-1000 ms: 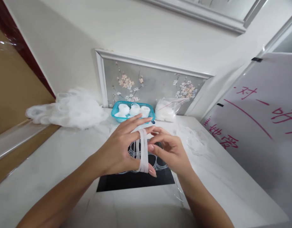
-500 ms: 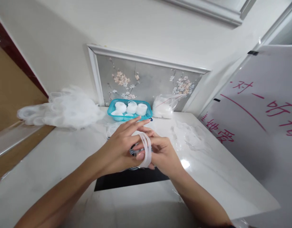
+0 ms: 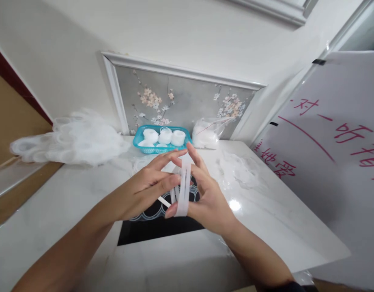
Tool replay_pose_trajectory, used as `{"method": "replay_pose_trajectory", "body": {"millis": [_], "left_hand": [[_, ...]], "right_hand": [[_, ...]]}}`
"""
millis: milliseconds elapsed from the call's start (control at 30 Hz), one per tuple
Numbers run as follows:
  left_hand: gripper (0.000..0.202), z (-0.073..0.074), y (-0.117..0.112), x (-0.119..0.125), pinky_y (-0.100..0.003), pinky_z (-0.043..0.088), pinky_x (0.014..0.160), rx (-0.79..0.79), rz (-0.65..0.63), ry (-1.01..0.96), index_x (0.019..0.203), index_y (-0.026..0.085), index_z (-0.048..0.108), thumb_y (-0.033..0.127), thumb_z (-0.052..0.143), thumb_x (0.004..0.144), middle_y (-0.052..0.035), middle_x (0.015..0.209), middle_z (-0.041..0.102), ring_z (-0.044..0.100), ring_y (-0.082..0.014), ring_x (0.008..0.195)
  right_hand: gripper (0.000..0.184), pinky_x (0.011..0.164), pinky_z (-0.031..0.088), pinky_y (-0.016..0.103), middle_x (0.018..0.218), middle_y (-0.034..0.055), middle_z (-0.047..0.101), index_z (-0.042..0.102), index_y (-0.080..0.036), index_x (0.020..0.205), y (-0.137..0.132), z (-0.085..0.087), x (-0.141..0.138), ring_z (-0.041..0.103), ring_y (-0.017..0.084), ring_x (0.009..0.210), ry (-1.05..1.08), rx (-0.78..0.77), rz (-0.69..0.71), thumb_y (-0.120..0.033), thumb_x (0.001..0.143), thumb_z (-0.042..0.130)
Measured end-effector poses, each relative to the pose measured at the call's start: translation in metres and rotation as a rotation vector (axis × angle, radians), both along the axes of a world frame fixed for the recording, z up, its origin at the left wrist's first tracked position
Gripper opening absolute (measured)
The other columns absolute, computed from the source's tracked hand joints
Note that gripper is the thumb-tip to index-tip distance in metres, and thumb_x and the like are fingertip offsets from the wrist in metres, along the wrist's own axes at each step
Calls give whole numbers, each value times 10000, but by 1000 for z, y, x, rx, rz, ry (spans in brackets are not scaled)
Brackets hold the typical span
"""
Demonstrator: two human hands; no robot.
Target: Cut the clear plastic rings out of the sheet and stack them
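Note:
Several thin, translucent white plastic rings are looped as a bundle around the thumb and fingers of my right hand, which holds them up over the table. My left hand reaches in from the other side, its thumb on the bundle and its fingers stretched behind it. A white strip runs from under the left hand toward my right thumb. Below both hands lie more rings on a black mat, partly hidden by the hands.
A blue basket with several white ring rolls stands at the back, beside a clear bag of white material. A large heap of white rings lies left. Loose clear rings lie right, near a written board.
My right hand has spread its thumb and fingers inside the rings, stretching the bundle taller. My left thumb has moved up onto the bundle. The view has shifted slightly.

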State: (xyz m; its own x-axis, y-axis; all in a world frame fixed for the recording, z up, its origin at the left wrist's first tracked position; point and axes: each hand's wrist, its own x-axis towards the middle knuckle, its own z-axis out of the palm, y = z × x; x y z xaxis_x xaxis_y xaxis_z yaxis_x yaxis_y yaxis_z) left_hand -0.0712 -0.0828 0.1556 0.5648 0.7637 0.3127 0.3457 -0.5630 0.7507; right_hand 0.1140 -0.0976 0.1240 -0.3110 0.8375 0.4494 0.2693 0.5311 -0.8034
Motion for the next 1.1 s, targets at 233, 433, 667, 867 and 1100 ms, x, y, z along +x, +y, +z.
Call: {"method": "replay_pose_trajectory", "body": {"millis": [233,433,667,867,1100], "left_hand": [[248,7,-14,6,-429,540,1024,-135,13,-141,725,303,788,494,703,859,10,1294,655,402,-326,1427],[233,6,-15,4,-474,467,1111,-86,86,-142,667,293,770,455,741,834,32,1377,601,515,-312,1341],[223,4,-13,1,-498,383,1175,-63,97,-159,682,300,783,431,721,852,38,1321,642,532,-311,1323],[181,6,-13,-1,-495,437,1135,-56,115,-132,714,301,793,412,733,844,30,1347,627,528,-316,1324],[163,9,-14,0,-505,361,1186,-3,117,-150,709,313,789,373,728,848,44,1326,635,532,-295,1319]], "right_hand": [[865,1173,273,668,1676,7,41,472,-369,1419,-12,4,4,4,420,1527,-171,204,-61,-439,660,881],[866,1170,227,707,1671,4,82,462,-385,1418,-9,4,10,-31,439,1519,-188,217,-98,-460,661,875],[818,1190,161,701,1658,20,152,446,-374,1441,-5,9,10,-42,411,1526,-215,256,-98,-458,724,830],[822,1190,168,705,1656,7,166,399,-399,1468,-4,6,10,-35,410,1527,-229,254,-115,-463,754,803],[797,1169,179,734,1658,26,168,414,-380,1458,-3,3,10,-19,427,1525,-243,272,-122,-459,764,797]]}}
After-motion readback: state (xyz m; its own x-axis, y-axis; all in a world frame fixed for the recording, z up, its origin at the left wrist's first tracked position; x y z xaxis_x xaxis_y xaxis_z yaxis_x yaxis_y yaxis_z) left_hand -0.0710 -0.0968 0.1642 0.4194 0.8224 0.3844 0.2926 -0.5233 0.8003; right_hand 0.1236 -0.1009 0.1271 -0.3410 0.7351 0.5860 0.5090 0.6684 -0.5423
